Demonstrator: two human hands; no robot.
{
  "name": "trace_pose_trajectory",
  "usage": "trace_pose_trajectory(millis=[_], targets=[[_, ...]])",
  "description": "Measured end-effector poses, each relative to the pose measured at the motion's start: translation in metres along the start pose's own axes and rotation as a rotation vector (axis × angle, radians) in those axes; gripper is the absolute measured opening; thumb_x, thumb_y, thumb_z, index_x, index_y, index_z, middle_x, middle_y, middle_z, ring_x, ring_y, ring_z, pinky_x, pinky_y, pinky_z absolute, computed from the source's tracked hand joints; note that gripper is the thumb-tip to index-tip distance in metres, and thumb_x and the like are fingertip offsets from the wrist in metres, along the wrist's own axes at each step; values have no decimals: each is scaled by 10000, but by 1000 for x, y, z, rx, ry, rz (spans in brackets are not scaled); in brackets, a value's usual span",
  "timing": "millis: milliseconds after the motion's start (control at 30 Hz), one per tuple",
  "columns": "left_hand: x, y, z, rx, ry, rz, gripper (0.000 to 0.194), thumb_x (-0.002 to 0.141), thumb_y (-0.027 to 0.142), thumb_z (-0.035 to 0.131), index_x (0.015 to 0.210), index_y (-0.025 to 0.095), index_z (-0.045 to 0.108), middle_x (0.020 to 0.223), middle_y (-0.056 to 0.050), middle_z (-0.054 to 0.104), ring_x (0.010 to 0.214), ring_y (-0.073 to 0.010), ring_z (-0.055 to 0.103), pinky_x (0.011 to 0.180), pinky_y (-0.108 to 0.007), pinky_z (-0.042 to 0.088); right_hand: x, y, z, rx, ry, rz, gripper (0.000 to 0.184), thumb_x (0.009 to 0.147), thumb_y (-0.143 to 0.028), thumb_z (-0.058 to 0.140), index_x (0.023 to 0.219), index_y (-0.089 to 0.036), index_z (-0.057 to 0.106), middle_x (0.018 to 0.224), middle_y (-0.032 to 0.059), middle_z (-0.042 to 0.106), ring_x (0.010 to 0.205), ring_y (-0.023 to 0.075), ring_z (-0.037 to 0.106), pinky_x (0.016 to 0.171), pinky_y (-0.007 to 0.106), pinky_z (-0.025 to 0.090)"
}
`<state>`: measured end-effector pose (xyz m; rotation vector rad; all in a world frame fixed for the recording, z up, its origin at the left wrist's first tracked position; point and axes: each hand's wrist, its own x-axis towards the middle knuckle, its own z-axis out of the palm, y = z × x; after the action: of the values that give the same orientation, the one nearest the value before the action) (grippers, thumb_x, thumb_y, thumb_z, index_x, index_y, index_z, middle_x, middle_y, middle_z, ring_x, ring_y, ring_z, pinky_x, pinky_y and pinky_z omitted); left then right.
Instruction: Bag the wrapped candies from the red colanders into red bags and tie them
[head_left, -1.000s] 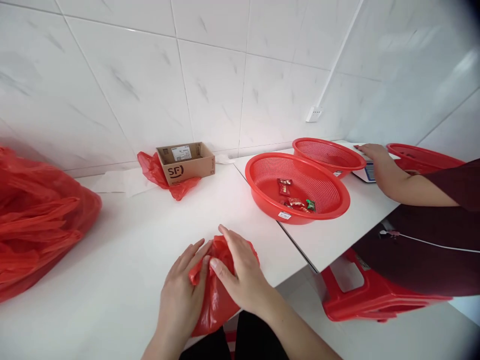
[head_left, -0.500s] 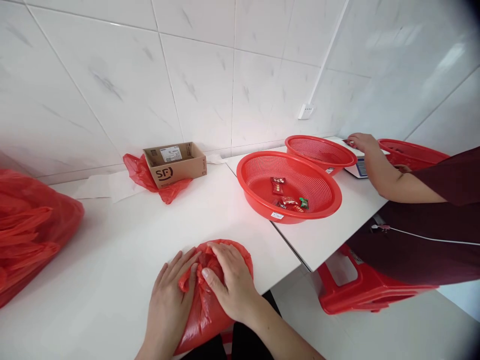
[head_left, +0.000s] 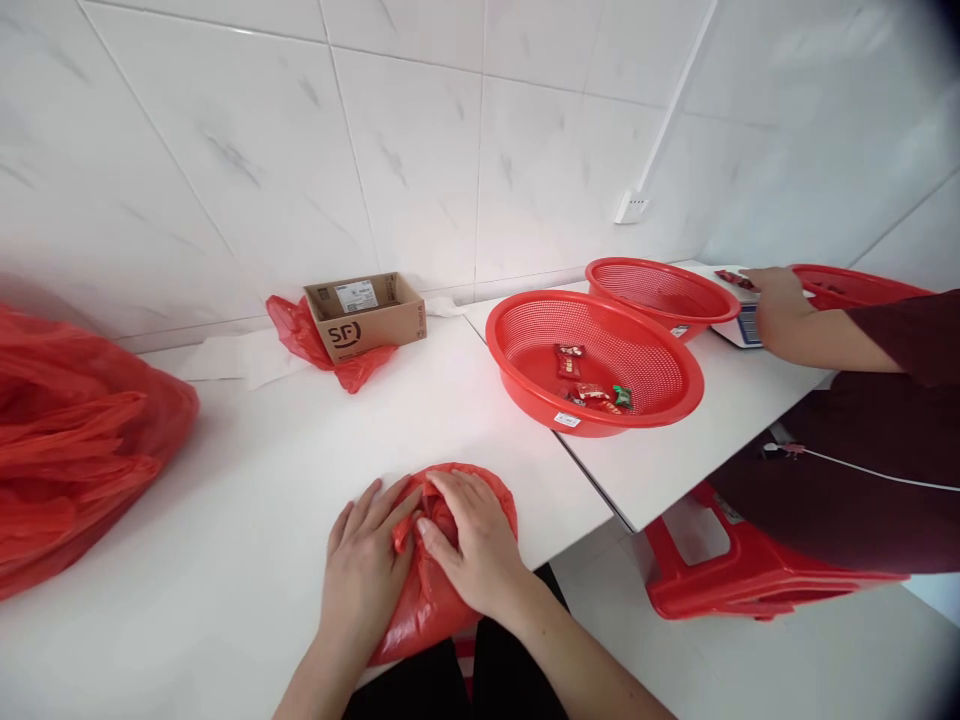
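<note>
Red bag point(head_left: 426, 605) beneath both hands point(head_left: 480, 545)

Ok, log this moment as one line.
left hand: on glossy red plastic bag | right hand: on same bag | beyond: round red perforated plastic basket, small wrapped packets inside | co-worker's hand: at white scale

White marble-look tiled wall point(head_left: 420, 190) behind two white tables set edge to edge.

Grey veins and thin grout lines mark the large tiles; toward the right their surface turns bluish and glossy, with blurred bright reflections high up. A slim white cable conduit point(head_left: 679, 95) slants down to a white wall socket point(head_left: 631, 207). A dark-edged seam point(head_left: 591, 478) divides the left table point(head_left: 247, 480) from the right table point(head_left: 660, 465). Beside them, a red plastic stool point(head_left: 765, 577) stands on a pale, smooth floor point(head_left: 810, 660). The light is even and cool.
</note>
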<state>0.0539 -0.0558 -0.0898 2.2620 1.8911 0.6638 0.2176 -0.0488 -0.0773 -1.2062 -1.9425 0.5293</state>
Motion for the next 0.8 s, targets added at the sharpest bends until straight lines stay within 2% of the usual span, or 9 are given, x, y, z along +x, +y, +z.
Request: trace_pose_trajectory(millis=[100,167,267,333,433,567,700,800], targets=[[4,7,-5,-7,-34,-27,428,909,261,407,1278,326,614,1426,14,529,1373,-299,389,1101,-557,314,0,0,0,47,-10,39,462,937,-346,497,1372,-191,489,1349,90,566,1301,273,454,1117,525,346],[5,11,-10,-73,-46,-55,420,932,289,394,1299,333,595,1432,12,522,1379,-291,374,1118,-563,281,1,1,-2,171,-7,97,479,931,-392,516,1373,-210,496,1368,91,551,1310,270,453,1118,516,345],[2,15,-22,-334,-12,-156,414,967,414,360,1325,359,561,1470,10,474,1371,-252,388,1140,-519,278,1,7,-13,569,59,249,473,920,-460,540,1335,-232,532,1363,93,564,1283,250,500,1098,470,383],[-4,16,-33,-537,40,-267,424,962,489,356,1306,367,572,1488,13,441,1368,-224,397,1145,-461,298,2,14,-24,870,147,361,446,906,-470,570,1272,-216,577,1279,108,629,1202,243,575,1057,444,429],[-18,12,-49,-694,87,-388,429,940,546,384,1250,356,612,1490,17,433,1387,-220,370,1148,-428,302,0,25,-43,1120,236,444,398,850,-437,663,1169,-199,638,1120,103,704,1054,223,655,955,394,504],[-40,-5,-56,-705,89,-398,492,938,546,390,1346,309,528,1499,-29,436,1401,-228,351,1154,-436,283,-4,37,-58,1113,243,444,390,807,-400,715,1135,-194,666,1006,84,722,941,199,675,850,361,546],[-56,-21,-54,-621,129,-389,577,931,525,427,1442,260,407,1483,-92,456,1410,-247,341,1170,-478,218,-6,49,-56,1017,305,473,389,753,-401,752,1056,-164,693,887,77,722,900,214,681,824,381,556],[-56,-20,-60,-719,114,-431,584,941,523,397,1454,243,380,1427,-114,520,1399,-249,367,1163,-507,220,-4,51,-55,970,324,444,394,766,-418,729,1059,-158,685,895,84,717,903,224,683,808,395,563]])
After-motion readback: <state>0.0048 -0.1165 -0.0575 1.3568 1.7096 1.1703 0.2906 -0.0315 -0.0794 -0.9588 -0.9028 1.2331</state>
